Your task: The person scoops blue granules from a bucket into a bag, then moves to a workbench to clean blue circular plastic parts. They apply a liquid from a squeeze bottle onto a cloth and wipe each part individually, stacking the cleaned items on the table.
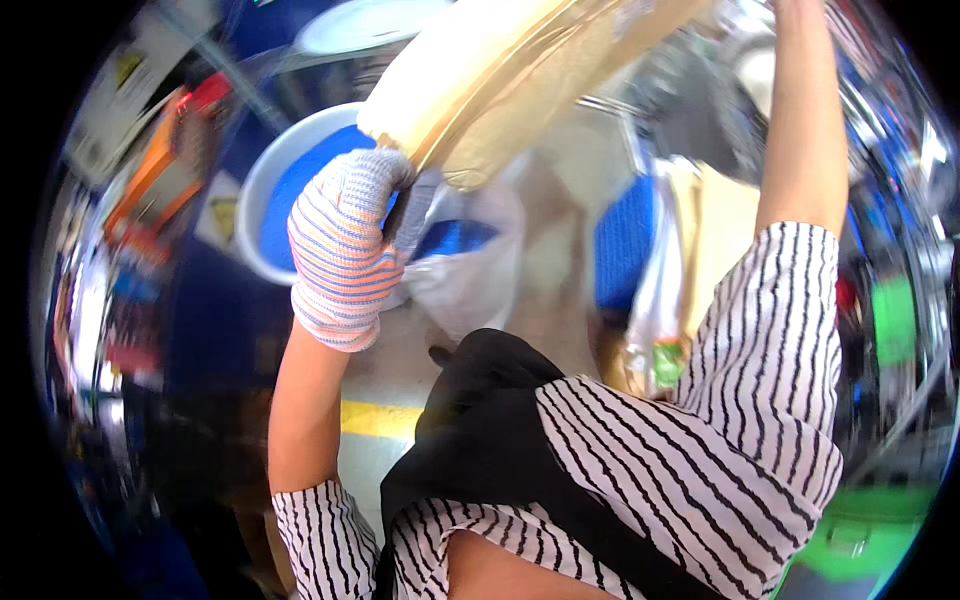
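My left hand [345, 250], in a knitted glove striped grey, orange and white, is closed at the lower left end of a large tan paper sack [520, 85]. The sack is lifted and slants up to the right, past the top edge. A dark grey piece shows beside the gloved fingers; I cannot make out what it is. My bare right forearm reaches up at the right, and its hand is beyond the top edge. Below the left hand stands a white tub [250, 225] of blue material. A whitish plastic bag [470, 290] with blue inside is next to it.
A blue ribbed object [622, 240] and more tan paper sacks [722, 225] stand at the right. A round white lid or tub [365, 25] is at the far left. Orange equipment [155, 180] stands further left, a green bin [865, 535] at lower right. Yellow tape [380, 419] marks the floor.
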`<state>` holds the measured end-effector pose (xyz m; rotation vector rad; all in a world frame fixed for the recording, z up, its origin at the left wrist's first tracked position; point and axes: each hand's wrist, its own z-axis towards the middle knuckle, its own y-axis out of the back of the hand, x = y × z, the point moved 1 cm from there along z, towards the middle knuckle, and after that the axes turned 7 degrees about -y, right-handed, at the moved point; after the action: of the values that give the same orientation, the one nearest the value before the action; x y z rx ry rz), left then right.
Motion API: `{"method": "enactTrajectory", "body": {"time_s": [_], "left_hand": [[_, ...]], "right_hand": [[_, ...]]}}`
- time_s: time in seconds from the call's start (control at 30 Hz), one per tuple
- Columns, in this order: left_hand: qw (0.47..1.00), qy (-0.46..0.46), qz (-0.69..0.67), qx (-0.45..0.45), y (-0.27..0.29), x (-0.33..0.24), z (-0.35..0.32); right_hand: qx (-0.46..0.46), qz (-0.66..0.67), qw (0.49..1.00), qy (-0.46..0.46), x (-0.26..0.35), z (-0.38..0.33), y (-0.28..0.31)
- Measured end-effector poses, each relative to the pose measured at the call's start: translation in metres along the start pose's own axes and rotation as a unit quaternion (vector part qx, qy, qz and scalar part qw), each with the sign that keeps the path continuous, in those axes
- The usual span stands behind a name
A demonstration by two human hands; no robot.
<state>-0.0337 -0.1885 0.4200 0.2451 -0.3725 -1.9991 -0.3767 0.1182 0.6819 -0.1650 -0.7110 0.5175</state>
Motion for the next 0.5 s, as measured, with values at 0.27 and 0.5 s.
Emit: {"method": "enactTrajectory", "body": {"time_s": [0.27, 0.5], "left_hand": [[0.975, -0.102, -0.193, 0.029, -0.25, -0.068, 0.093], [0.949, -0.171, -0.184, 0.191, -0.421, -0.145, 0.128]], "right_hand": [[-0.278, -0.108, 0.953, -0.056, 0.114, -0.038, 0.334], [-0.437, -0.02, 0.89, -0.13, 0.099, -0.147, 0.572]]}}
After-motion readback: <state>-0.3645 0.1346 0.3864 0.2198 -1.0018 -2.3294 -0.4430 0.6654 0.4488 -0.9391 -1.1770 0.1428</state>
